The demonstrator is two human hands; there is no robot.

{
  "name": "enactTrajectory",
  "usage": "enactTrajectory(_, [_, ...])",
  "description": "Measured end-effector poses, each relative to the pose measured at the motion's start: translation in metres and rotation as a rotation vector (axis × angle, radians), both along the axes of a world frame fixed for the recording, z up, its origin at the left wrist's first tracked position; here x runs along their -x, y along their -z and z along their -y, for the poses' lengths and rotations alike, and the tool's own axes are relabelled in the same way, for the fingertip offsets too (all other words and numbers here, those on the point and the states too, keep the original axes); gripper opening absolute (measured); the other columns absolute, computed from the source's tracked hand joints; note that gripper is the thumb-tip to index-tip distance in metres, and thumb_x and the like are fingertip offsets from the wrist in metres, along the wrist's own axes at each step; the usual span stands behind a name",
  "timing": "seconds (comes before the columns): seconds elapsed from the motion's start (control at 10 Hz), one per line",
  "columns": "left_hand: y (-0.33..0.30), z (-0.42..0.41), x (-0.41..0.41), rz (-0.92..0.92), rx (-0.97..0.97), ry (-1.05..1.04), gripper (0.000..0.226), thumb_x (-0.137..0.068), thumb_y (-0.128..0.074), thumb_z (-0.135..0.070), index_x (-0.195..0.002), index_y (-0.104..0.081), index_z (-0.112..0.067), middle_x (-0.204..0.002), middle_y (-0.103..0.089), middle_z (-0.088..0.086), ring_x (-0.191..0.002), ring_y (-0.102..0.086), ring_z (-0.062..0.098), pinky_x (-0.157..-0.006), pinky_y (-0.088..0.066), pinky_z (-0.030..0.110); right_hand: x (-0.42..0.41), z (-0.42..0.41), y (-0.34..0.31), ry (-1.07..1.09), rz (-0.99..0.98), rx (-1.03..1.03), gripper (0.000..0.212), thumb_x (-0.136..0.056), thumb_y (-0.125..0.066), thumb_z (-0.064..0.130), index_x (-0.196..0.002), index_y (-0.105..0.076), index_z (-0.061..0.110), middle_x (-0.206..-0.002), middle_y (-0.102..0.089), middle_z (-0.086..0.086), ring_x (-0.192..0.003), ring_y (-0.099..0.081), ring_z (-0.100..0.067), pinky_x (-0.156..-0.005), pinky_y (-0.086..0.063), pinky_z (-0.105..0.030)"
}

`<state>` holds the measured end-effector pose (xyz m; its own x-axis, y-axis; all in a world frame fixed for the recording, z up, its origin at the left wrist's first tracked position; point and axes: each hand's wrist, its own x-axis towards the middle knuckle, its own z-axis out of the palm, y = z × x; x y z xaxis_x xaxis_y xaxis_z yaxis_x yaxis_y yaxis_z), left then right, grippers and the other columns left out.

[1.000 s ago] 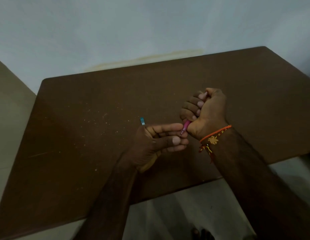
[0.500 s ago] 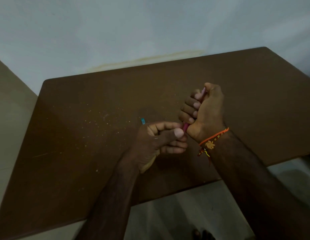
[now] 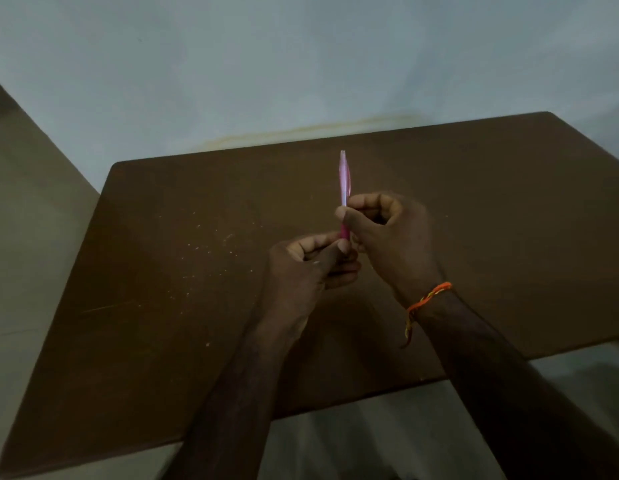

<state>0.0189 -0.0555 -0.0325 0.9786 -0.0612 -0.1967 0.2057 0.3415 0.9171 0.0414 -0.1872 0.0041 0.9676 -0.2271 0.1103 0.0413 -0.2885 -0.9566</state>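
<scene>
A pink pen (image 3: 344, 181) stands nearly upright above the middle of the brown table (image 3: 162, 306). My right hand (image 3: 387, 237) pinches its barrel between thumb and forefinger, and an orange thread band circles that wrist. My left hand (image 3: 308, 268) sits just below and pinches the pen's lower end with curled fingers. The pen's lower tip is hidden between the two hands. Whether the left hand holds anything else I cannot tell.
Pale specks (image 3: 211, 244) are scattered over the table's left half. A light wall (image 3: 301, 64) rises behind the far edge. The near edge runs under my forearms, with pale floor (image 3: 370, 438) below it.
The right hand has turned from a fist around the pen into a pinch, and the pen now sticks up above it. The blue tip seen by my left hand is out of sight.
</scene>
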Motion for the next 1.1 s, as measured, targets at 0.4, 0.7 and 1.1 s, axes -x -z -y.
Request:
enactTrajectory(0.4, [0.0, -0.048, -0.014, -0.232, -0.106, -0.303, 0.012, -0.098, -0.064, -0.012, -0.106, -0.071, -0.007, -0.084, -0.082, 0.011, -0.079, -0.081, 0.023, -0.067, -0.065, 0.032, -0.01, -0.01, 0.054, 0.022, -0.174, 0.406, 0.019, -0.075, -0.076, 0.028, -0.06, -0.066, 0.034, -0.058, -0.069, 0.011, -0.055, -0.066, -0.001, -0.046, -0.043, -0.01])
enactTrajectory(0.7, [-0.003, -0.056, -0.014, -0.265, -0.124, -0.352, 0.016, -0.098, -0.064, -0.012, -0.113, -0.069, -0.007, -0.097, -0.08, 0.015, -0.084, -0.081, 0.023, -0.077, -0.066, 0.038, -0.014, -0.021, 0.076, -0.036, -0.272, 0.617, 0.014, -0.08, -0.07, 0.034, -0.08, -0.077, 0.023, -0.078, -0.075, 0.001, -0.074, -0.068, -0.017, -0.07, -0.059, -0.033])
enactTrajectory(1.1, [-0.006, -0.053, -0.009, 0.09, -0.657, -0.266, 0.044, -0.106, -0.047, -0.037, -0.146, -0.053, -0.018, -0.148, -0.059, 0.006, -0.133, -0.055, 0.019, -0.103, -0.043, 0.027, -0.007, -0.012, 0.059, -0.011, -0.063, 0.662, 0.031, -0.088, -0.059, 0.046, -0.095, -0.074, 0.02, -0.085, -0.072, 0.002, -0.084, -0.068, -0.018, -0.072, -0.055, -0.035])
